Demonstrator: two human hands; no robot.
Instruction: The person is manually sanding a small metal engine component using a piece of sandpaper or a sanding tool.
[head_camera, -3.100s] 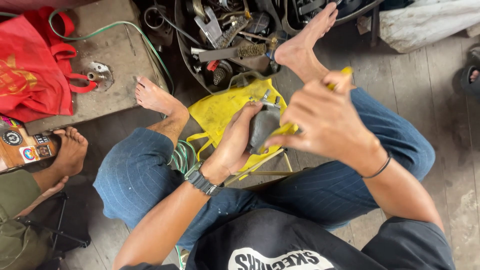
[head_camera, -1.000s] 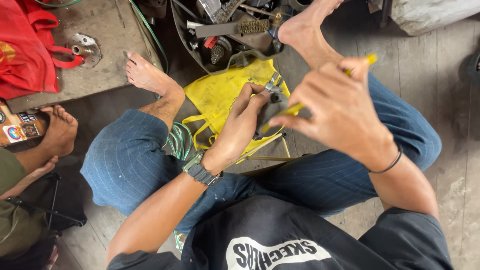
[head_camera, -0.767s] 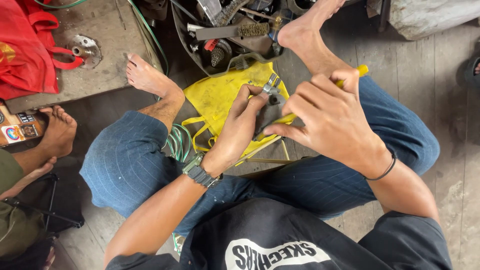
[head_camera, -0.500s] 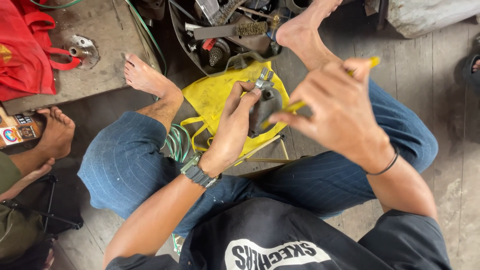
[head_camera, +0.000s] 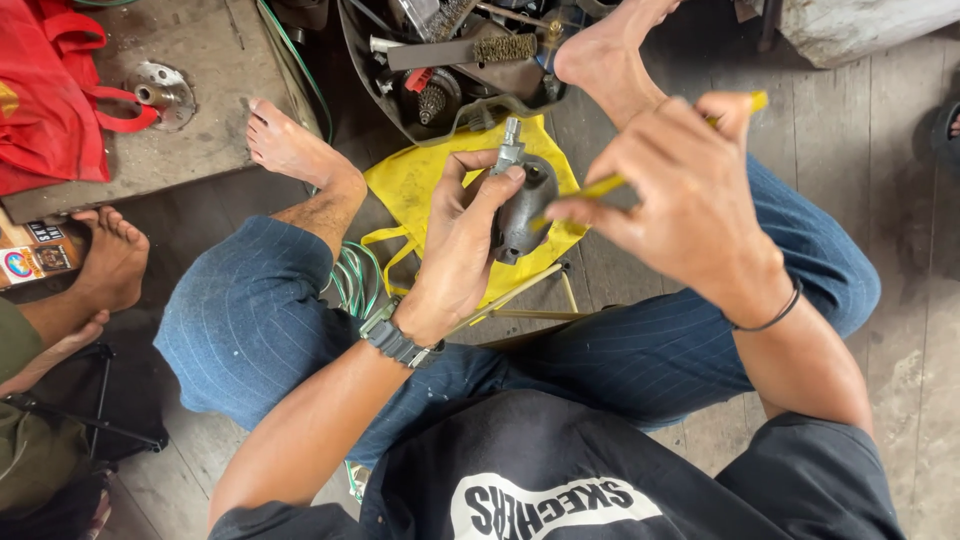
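while the person sits on a worn grey plank floor (head_camera: 900, 330), the left hand (head_camera: 460, 250) fingers wrap a rounded grey metal part (head_camera: 522, 205) above a yellow cloth (head_camera: 420, 185); the right hand (head_camera: 690, 200) fingers pinch a thin yellow tool (head_camera: 600, 187) against it.

A dark grey metal part (head_camera: 522, 208) with a threaded silver stub on top, upright, meets a yellow-handled tool (head_camera: 600, 186).

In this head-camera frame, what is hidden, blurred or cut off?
- Yellow tool: its tip at the grey metal part is blurred, and the right hand covers its middle.
- Metal part's near side: behind left hand fingers.
- Tool tray: cut by top edge.
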